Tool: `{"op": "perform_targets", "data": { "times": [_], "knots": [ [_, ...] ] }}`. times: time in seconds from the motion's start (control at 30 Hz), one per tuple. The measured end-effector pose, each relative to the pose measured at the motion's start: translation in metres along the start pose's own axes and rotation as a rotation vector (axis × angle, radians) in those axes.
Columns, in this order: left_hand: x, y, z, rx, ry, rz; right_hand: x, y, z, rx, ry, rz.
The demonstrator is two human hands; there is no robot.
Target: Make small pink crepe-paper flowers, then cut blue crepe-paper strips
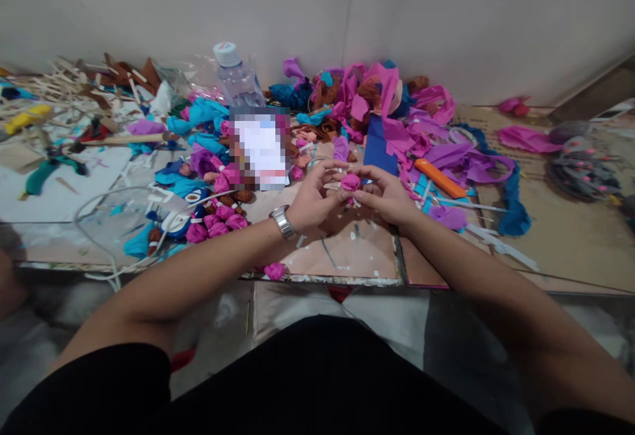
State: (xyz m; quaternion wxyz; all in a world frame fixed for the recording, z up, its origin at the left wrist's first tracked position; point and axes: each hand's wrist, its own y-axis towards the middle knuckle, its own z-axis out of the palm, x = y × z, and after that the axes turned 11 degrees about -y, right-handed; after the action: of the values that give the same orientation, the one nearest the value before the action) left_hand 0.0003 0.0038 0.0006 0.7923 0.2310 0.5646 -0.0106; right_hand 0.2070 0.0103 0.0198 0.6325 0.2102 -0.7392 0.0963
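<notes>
Over the front middle of the table, a pink crepe-paper rose (pixel 350 182) is pinched between the fingertips of both my hands. My left hand (pixel 315 198), with a metal watch on its wrist, closes on the flower from the left. From the right, my right hand (pixel 389 196) grips it too, thumb near its base. A bit of white shows below the bloom. Several finished-looking pink paper roses (pixel 217 223) lie left of my hands, and one more pink rose (pixel 274 271) rests at the front edge.
A phone (pixel 262 151) and a capped bottle (pixel 241 81) stand behind my left hand. An orange utility knife (pixel 440 178) lies right, among crepe-paper strips (pixel 441 157). Green-handled pliers (pixel 42 174), a white cable (pixel 112 253) and wooden sticks (pixel 64 88) are at left.
</notes>
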Motion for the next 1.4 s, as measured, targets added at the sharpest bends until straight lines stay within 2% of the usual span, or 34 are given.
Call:
{"op": "perform_targets", "data": {
  "times": [0.27, 0.5, 0.67, 0.9, 1.27, 1.4],
  "knots": [
    [-0.001, 0.001, 0.002, -0.018, -0.101, -0.077, 0.000, 0.000, 0.001, 0.007, 0.134, 0.071],
    [-0.003, 0.001, 0.002, -0.044, -0.152, -0.137, 0.003, -0.002, 0.006, -0.025, 0.139, 0.117],
    [-0.002, 0.002, 0.002, -0.077, -0.112, -0.124, -0.001, 0.000, 0.009, -0.068, 0.086, 0.115],
    [0.001, 0.000, 0.003, -0.105, -0.080, -0.131, -0.008, 0.000, 0.006, -0.055, 0.049, 0.113],
    [-0.006, 0.000, 0.005, -0.127, 0.001, -0.049, 0.000, 0.002, 0.009, -0.072, 0.213, 0.202],
    [-0.008, -0.001, 0.006, -0.098, 0.027, -0.018, 0.003, 0.003, 0.010, -0.104, 0.246, 0.190]
  ]
}}
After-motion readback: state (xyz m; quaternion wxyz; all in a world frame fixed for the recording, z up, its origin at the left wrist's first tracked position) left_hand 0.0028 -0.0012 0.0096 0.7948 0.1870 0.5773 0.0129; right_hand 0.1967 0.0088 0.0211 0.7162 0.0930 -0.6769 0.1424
